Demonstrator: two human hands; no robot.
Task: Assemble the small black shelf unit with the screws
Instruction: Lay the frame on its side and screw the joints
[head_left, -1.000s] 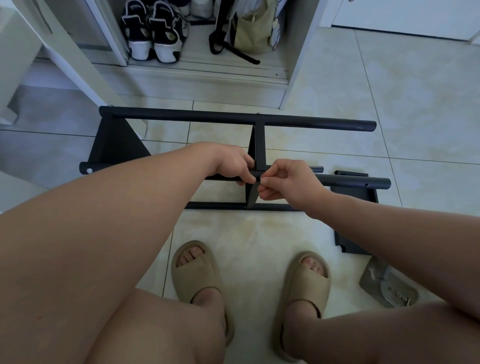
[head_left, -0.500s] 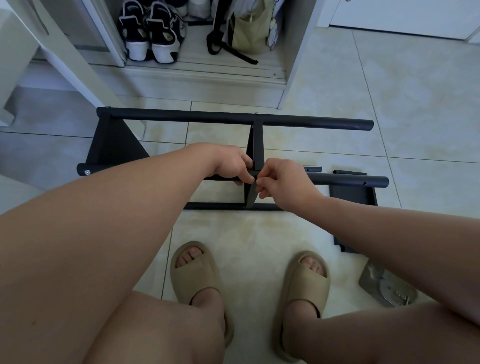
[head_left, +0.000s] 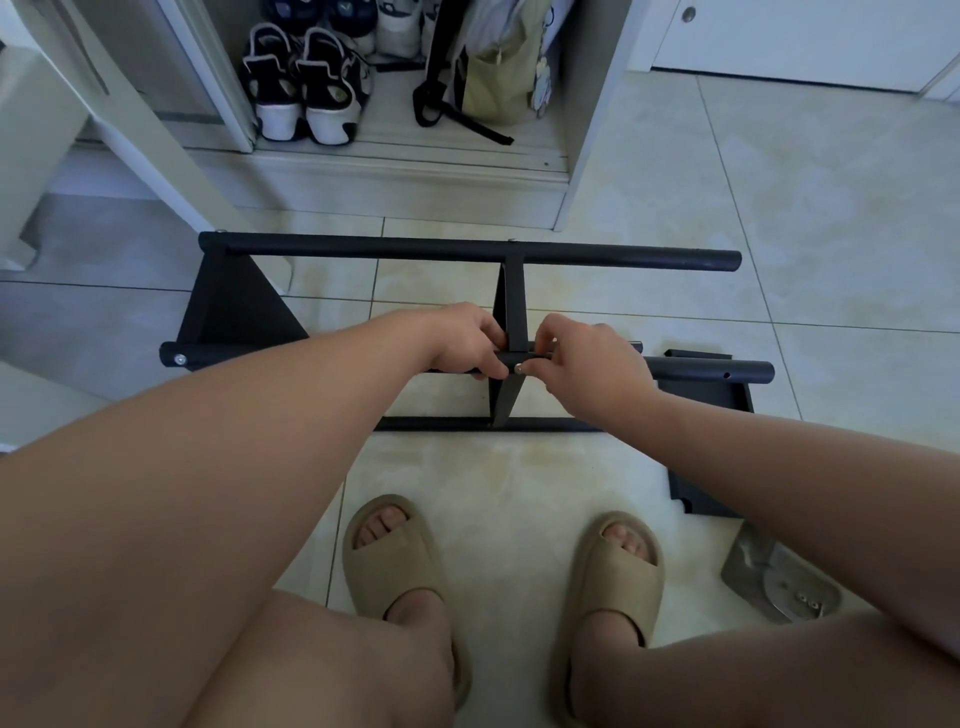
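The black shelf frame (head_left: 467, 257) lies on the tiled floor in front of me, with a far tube, a near tube (head_left: 711, 370) and a middle bracket (head_left: 511, 306) between them. My left hand (head_left: 467, 345) grips the near tube just left of the bracket. My right hand (head_left: 592, 364) pinches a small silver screw (head_left: 518, 368) at the joint of tube and bracket. A side panel (head_left: 228, 312) closes the frame's left end, with a screw head (head_left: 180, 358) in it.
A loose black panel (head_left: 698, 493) lies on the floor at right, partly under my right arm. A clear plastic bag with screws (head_left: 784, 582) lies near my right foot. An open cabinet with shoes (head_left: 306, 83) and a bag (head_left: 498, 73) stands behind the frame.
My right hand has shifted slightly left along the near tube, and the silver screw now shows at its fingertips by the bracket. My left hand keeps its grip.
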